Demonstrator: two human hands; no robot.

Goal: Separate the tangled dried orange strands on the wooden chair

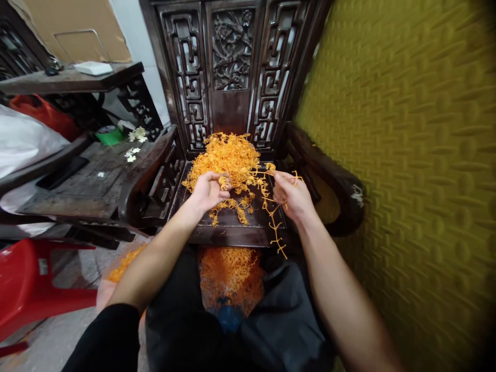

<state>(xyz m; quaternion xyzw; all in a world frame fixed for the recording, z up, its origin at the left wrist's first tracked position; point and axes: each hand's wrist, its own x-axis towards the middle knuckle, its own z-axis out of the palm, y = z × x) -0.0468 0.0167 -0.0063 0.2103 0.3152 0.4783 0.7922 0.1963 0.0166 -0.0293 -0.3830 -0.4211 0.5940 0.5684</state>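
Note:
A heap of orange plastic flower pieces point(227, 155) lies on the seat of a dark carved wooden chair point(232, 236). Over the heap's left front, my left hand point(211, 191) is closed with a small orange flower piece point(223, 182) between thumb and fingers. My right hand point(290, 194), at the right side of the seat, pinches a branching orange plastic stem point(274, 226). That stem hangs past the seat's front edge, and part of it stretches left toward the heap. Several loose orange strands point(242, 214) spread over the front of the seat.
Below the seat, between my legs, is a container of more orange pieces point(230, 274). To the left stand a red plastic stool point(23, 289) and another wooden chair point(85, 181) bearing green tape point(109, 135) and pale flowers point(132, 154). A yellow textured surface point(406, 155) rises on the right.

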